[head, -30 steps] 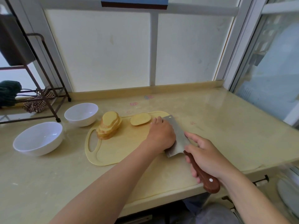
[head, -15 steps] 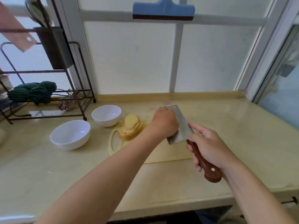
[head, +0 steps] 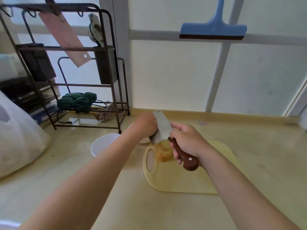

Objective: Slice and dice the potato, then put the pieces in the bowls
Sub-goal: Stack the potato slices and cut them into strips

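From the head camera, the right hand (head: 185, 143) is wrapped around the brown handle of the cleaver (head: 162, 129). The blade is lifted and angled over the far white bowl (head: 144, 140). The left hand (head: 146, 125) is pressed against the blade's flat side above that bowl. Its fingers are hidden, so I can't tell how far it is closed or whether it holds anything. A stack of potato slices (head: 163, 151) sits on the yellow cutting board (head: 191, 178) beside its handle hole. A second white bowl (head: 102, 145) stands to the left, on the counter (head: 116, 196).
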